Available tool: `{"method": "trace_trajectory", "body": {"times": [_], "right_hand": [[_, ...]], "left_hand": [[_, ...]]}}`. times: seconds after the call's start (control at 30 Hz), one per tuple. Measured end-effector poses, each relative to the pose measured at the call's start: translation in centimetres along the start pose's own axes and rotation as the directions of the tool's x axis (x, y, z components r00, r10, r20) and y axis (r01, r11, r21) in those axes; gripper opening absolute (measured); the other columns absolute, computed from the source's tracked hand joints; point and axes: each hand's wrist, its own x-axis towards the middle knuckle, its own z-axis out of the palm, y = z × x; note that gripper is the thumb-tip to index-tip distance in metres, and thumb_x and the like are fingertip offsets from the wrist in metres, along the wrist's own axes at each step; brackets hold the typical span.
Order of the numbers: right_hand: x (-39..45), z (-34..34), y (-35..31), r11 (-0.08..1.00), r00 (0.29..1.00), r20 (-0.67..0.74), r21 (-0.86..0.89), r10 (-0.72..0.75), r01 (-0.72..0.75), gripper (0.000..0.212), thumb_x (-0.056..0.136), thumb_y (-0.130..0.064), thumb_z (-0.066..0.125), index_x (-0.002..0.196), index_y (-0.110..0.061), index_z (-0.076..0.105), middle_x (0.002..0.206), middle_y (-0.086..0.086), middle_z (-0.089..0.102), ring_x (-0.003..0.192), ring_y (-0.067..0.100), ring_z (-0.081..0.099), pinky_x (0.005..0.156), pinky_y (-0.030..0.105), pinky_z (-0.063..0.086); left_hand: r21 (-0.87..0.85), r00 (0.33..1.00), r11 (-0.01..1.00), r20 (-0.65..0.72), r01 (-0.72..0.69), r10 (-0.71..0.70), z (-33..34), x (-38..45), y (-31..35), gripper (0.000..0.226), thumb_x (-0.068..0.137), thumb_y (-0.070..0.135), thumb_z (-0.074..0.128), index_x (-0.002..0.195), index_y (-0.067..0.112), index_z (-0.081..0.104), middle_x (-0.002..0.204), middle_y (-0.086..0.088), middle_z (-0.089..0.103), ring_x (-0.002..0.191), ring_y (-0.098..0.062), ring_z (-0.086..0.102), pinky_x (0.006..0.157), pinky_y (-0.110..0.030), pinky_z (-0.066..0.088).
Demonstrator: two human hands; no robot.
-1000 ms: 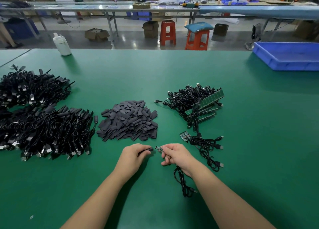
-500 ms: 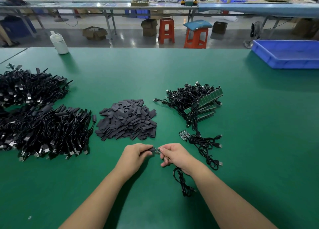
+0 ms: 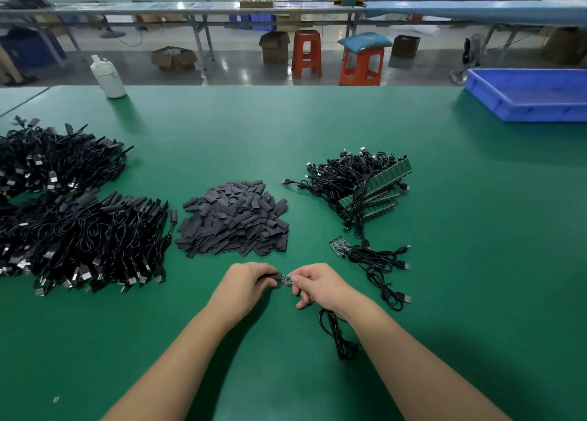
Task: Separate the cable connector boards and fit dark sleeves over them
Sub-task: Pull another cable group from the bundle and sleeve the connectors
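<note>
The left hand (image 3: 246, 282) pinches a short dark sleeve (image 3: 275, 277), the right hand (image 3: 316, 285) pinches a small green connector board (image 3: 287, 278) — the two meet end to end above the green table (image 3: 444, 261). Judging by the piles, many sleeved black cables (image 3: 89, 242) are done; a bundle of unsplit boards (image 3: 374, 188) remains.

Workshop floor behind a green worktable

The green table (image 3: 317, 128) runs edge to edge, with a white plastic bottle (image 3: 108, 77) at its far left and a blue tray (image 3: 527, 103) at its far right. Beyond it lies a shiny grey floor (image 3: 235, 68) with two orange stools (image 3: 306, 53), open cardboard boxes (image 3: 174, 59) and a long metal-legged bench (image 3: 190, 7).
</note>
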Motion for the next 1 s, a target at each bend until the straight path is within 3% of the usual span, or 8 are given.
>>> {"method": "trace_trajectory", "body": {"times": [0.17, 0.27, 0.4, 0.53, 0.67, 0.83, 1.0], "right_hand": [[-0.1, -0.1, -0.2, 1.000, 1.000, -0.006, -0.010, -0.006, 0.006, 0.015, 0.102, -0.011, 0.051, 0.109, -0.009, 0.065, 0.072, 0.001, 0.061, 0.048, 0.007, 0.055, 0.071, 0.033, 0.061], [-0.2, -0.1, -0.2, 1.000, 1.000, -0.009, -0.014, -0.004, 0.004, 0.015, 0.102, -0.011, 0.051, 0.108, -0.011, 0.065, 0.072, 0.001, 0.062, 0.048, 0.007, 0.055, 0.068, 0.030, 0.060], [-0.2, 0.0, 0.0, 1.000, 1.000, -0.007, -0.018, -0.010, 0.010, 0.014, 0.102, -0.012, 0.052, 0.104, -0.014, 0.066, 0.072, 0.000, 0.063, 0.049, 0.007, 0.055, 0.069, 0.030, 0.060], [-0.3, 0.0, 0.0, 1.000, 1.000, -0.010, -0.015, -0.014, 0.014, 0.014, 0.102, -0.012, 0.052, 0.102, -0.016, 0.066, 0.075, 0.000, 0.065, 0.049, 0.008, 0.056, 0.074, 0.035, 0.061], [-0.5, 0.2, -0.2, 1.000, 1.000, -0.001, -0.012, -0.025, 0.025, 0.014, 0.102, -0.012, 0.052, 0.102, -0.014, 0.065, 0.075, -0.001, 0.066, 0.048, 0.008, 0.054, 0.068, 0.031, 0.060], [-0.9, 0.0, -0.6, 1.000, 1.000, 0.010, 0.014, -0.026, 0.026, 0.015, 0.103, -0.011, 0.050, 0.102, -0.008, 0.065, 0.076, 0.001, 0.064, 0.048, 0.008, 0.053, 0.064, 0.027, 0.058], [-1.2, -0.1, -1.1, 0.998, 0.999, 0.032, 0.063, -0.009, 0.007, 0.021, 0.104, -0.016, 0.048, 0.101, -0.003, 0.064, 0.081, 0.003, 0.064, 0.051, 0.011, 0.052, 0.063, 0.026, 0.057]], "left_hand": [[-0.031, 1.000, 0.999, -0.010, -0.022, 0.022, -0.2, -0.3, 0.2, 0.015, 0.088, 0.016, 0.071, 0.100, 0.022, 0.077, 0.071, 0.027, 0.060, 0.071, 0.022, 0.054, 0.065, 0.002, 0.037], [-0.024, 0.998, 0.998, -0.020, -0.064, 0.064, -0.3, -0.5, 0.0, 0.016, 0.088, 0.016, 0.071, 0.103, 0.021, 0.076, 0.082, 0.024, 0.064, 0.078, 0.019, 0.056, 0.070, 0.003, 0.036], [0.031, 0.987, 0.987, 0.007, -0.160, 0.159, -0.4, -0.6, 0.0, 0.020, 0.089, 0.014, 0.070, 0.109, 0.017, 0.074, 0.098, 0.009, 0.072, 0.087, -0.002, 0.063, 0.078, 0.003, 0.033], [0.047, 0.984, 0.983, 0.028, -0.176, 0.175, 0.0, -0.5, 0.5, 0.022, 0.092, 0.017, 0.065, 0.113, 0.020, 0.072, 0.102, 0.006, 0.070, 0.092, -0.010, 0.063, 0.086, -0.022, 0.048], [0.079, 0.981, 0.979, 0.064, -0.186, 0.181, 0.4, -0.6, 1.0, 0.022, 0.094, 0.021, 0.062, 0.115, 0.021, 0.070, 0.101, 0.002, 0.069, 0.092, -0.015, 0.063, 0.085, -0.028, 0.048], [0.114, 0.983, 0.976, 0.018, -0.185, 0.185, 0.9, -0.6, 1.5, 0.018, 0.095, 0.026, 0.060, 0.108, 0.021, 0.071, 0.096, 0.001, 0.067, 0.090, -0.018, 0.063, 0.082, -0.033, 0.049], [0.067, 0.978, 0.981, -0.090, -0.181, 0.186, 0.9, -0.8, 1.7, 0.015, 0.093, 0.024, 0.065, 0.105, 0.020, 0.074, 0.093, 0.003, 0.070, 0.084, -0.016, 0.064, 0.079, -0.028, 0.050]]}}
